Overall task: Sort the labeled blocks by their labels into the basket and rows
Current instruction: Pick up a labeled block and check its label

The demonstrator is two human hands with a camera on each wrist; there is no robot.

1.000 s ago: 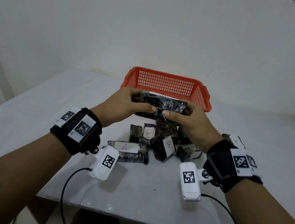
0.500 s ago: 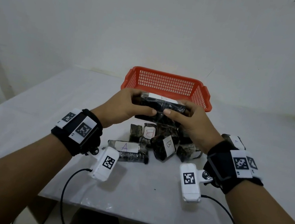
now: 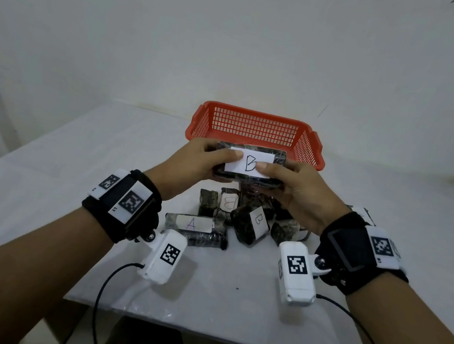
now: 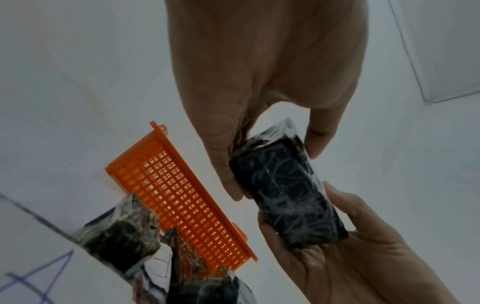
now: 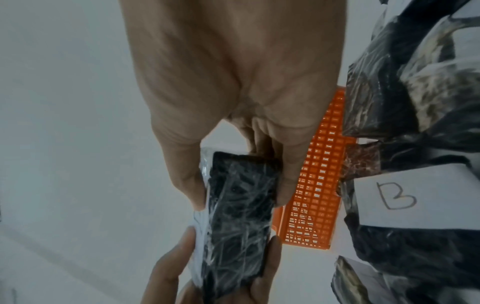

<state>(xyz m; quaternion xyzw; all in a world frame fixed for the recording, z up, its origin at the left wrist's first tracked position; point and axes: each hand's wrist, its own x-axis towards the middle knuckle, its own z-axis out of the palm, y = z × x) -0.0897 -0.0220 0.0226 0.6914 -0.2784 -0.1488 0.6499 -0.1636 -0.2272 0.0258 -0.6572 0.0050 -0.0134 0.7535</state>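
While the left hand (image 3: 191, 160) grips one end of the dark, plastic-wrapped block labelled B (image 3: 249, 163) and the right hand (image 3: 300, 193) grips the other, it hangs above the pile of wrapped blocks (image 3: 242, 216), before the red mesh basket (image 3: 257, 126); slick wrap could slip, toppling the pile.

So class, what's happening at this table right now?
A person holds a dark wrapped block in both hands, the left hand and right hand gripping its ends, with its B label facing up. It is above a pile of blocks on the white table. An A block lies in front. The red basket sits behind.
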